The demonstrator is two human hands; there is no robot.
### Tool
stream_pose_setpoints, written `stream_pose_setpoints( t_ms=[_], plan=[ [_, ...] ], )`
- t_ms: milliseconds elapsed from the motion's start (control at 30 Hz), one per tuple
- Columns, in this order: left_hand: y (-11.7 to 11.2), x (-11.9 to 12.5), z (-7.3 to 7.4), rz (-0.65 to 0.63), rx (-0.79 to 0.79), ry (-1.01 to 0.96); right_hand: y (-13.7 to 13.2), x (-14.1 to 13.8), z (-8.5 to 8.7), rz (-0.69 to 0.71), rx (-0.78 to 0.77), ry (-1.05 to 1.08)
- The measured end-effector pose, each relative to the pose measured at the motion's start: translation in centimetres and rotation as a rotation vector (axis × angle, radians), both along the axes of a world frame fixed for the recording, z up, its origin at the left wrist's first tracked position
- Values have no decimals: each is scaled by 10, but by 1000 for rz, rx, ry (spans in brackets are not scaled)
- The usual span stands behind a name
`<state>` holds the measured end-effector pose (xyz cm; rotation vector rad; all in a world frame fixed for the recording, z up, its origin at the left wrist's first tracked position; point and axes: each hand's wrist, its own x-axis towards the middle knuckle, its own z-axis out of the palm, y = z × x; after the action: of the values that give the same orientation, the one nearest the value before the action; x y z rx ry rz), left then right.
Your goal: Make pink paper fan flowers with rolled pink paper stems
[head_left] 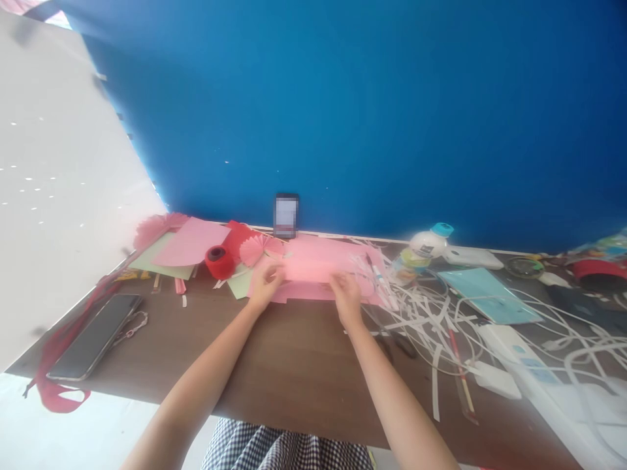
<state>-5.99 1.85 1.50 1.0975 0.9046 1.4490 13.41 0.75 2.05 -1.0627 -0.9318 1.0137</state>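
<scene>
Across the back, a broad blue wall (343, 98); running up against it, a brown tabletop (289, 365) with a bare stretch in front. To the right, spread wide, a tangle of white cables and paper strips (426, 310). At the middle, toward the wall, the pink sheet (313, 258), lying between both hands, with more pink paper (306, 291) showing just past the near edge. Step in hand, by the look of it: lining up or folding that near edge. Needed for the next move, in all likelihood: level edges and even pressure from both sides, clear of the clutter at the right end. Over to the left, well apart from the work, a dark phone (100, 333), flat and screen up. Beyond the right hand (346, 292), near the wall, a blue-capped bottle (428, 245). Left hand (266, 285) at the left part of the sheet, fingers curled, narrow, closed on the paper; opposite, right fingers bent inward, likewise drawn together on the near edge. Hard to make out, through the blur, the exact meeting of thumb and paper. Smaller still, left of the hands, a pleated pink fan (255, 249) and, near it, a red roll (220, 262).
</scene>
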Motion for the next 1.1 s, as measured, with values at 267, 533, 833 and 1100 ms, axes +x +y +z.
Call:
stream_pose_setpoints(
  t_ms=[267,533,833,1100],
  plan=[
    [9,-9,-8,-91,18,71,8,21,-6,149,-32,-1],
    [7,-11,-1,-88,3,124,4,21,5,89,1,-114],
    [5,-11,0,-57,-53,273,6,24,2,110,-4,-218],
    [6,-13,3,-59,-6,437,11,31,-1,103,3,-372]
  ],
)
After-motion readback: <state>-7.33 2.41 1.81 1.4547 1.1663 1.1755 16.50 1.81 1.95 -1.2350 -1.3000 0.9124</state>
